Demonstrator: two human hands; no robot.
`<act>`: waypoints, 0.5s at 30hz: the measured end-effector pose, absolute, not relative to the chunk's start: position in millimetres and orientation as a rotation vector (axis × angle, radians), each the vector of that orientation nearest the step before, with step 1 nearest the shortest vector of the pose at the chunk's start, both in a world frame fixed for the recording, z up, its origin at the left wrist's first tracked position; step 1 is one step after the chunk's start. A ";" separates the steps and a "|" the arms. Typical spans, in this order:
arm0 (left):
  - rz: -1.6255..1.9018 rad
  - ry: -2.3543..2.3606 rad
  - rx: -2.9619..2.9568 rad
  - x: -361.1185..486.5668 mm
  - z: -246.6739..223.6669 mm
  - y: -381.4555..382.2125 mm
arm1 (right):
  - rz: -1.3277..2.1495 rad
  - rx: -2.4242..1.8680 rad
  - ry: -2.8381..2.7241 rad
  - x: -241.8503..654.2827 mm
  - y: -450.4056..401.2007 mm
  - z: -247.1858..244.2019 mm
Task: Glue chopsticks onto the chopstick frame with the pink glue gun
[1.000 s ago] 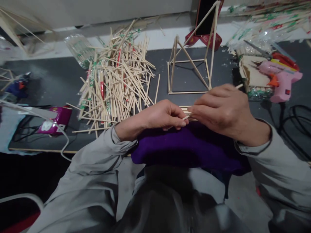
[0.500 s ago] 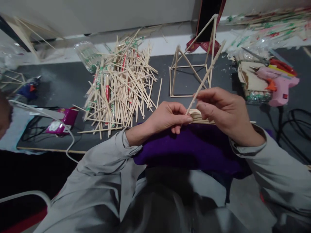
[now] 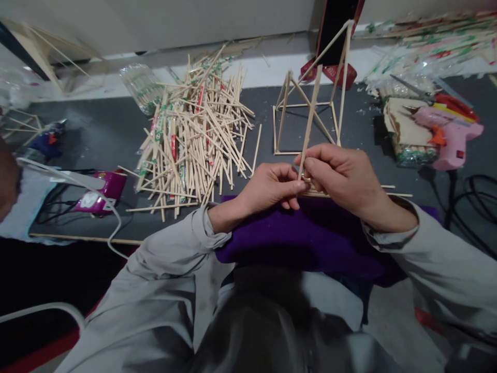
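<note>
Between both hands, above the table's near edge, a wooden stick (image 3: 311,111) stands nearly upright. My left hand (image 3: 274,187) pinches its lower end between thumb and fingers. Just above, my right hand (image 3: 337,173) grips the same stick with thumb and forefinger. Under and behind the hands lie several loose sticks (image 3: 388,190), partly hidden by my fingers. Beyond the hands stands a frame of joined sticks (image 3: 298,154), with a square side and a tall peak at the right. A purple cloth (image 3: 310,233) covers my lap below.
A large heap of loose sticks (image 3: 209,129), mixed with wrappers, spreads over the dark table. At right sit a pink glue gun (image 3: 452,137) and black cable (image 3: 477,197). A purple power socket (image 3: 101,192) and blue glue gun (image 3: 47,141) lie left, near another person's partly visible head.
The stick has swung from a rightward slant to almost upright. My right hand has moved slightly left and down, closer to my left hand; the view has shifted a little.
</note>
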State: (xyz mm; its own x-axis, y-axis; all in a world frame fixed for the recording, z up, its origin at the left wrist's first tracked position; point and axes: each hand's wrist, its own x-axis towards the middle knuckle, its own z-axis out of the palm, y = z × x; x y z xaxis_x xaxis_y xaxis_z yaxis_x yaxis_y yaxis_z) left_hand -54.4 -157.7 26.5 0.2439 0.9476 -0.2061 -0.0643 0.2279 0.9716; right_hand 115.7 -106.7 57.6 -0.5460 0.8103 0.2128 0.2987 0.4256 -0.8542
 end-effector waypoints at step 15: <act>1.008 1.026 1.037 -58.2 20.8 -160.3 | 1.489 -0.853 -1.932 100.0 -96.9 57.2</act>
